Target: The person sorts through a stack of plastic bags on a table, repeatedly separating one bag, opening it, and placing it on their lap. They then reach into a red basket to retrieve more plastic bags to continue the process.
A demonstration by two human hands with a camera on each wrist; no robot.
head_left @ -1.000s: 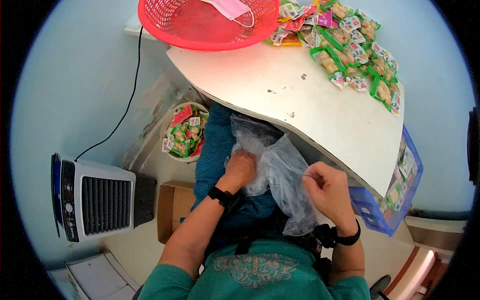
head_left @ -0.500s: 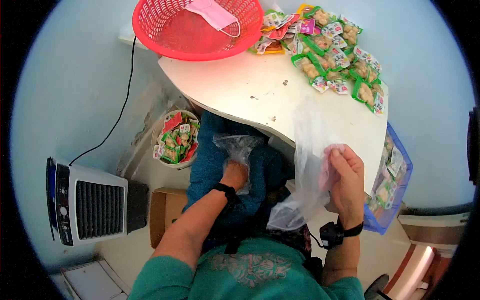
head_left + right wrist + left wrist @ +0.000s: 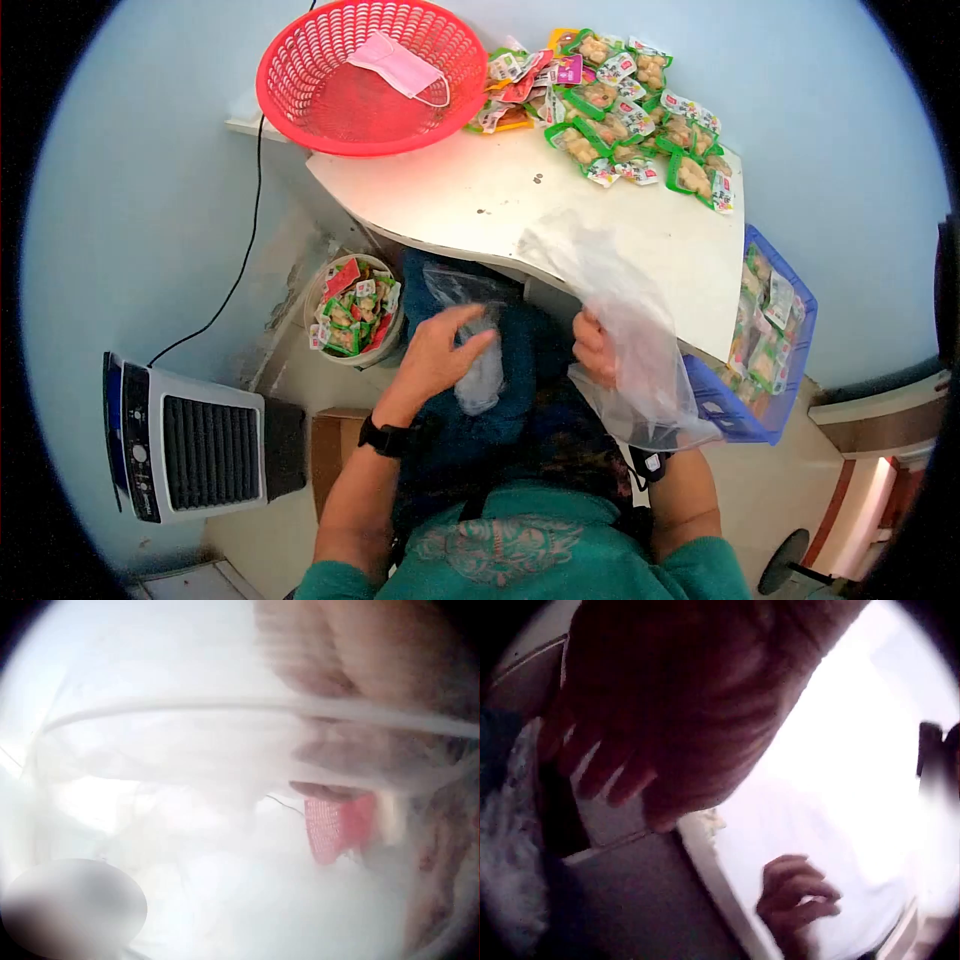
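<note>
My right hand (image 3: 595,352) grips a thin clear plastic bag (image 3: 645,365) with curled fingers at the table's front edge. The bag spreads over the hand and wrist, and its upper part overlaps the tabletop. In the right wrist view the film of this bag (image 3: 165,750) fills most of the picture, partly veiling the fingers (image 3: 330,761). My left hand (image 3: 437,352), thumb apart from the fingers, is over the lap with nothing in its grasp. Under it, more clear plastic bags (image 3: 482,380) lie on the blue cloth over the legs.
A red basket (image 3: 300,120) holding a pink mask (image 3: 400,65) stands on the white table (image 3: 450,200). Several snack packets (image 3: 640,120) lie to its right. Packets also fill a white bucket (image 3: 312,300) and a blue crate (image 3: 765,432). An air cooler (image 3: 205,430) stands left.
My right hand has lifted a bag off the lap and swung it up by the table edge. The left hand has come away from the lap bags. The head view has shifted.
</note>
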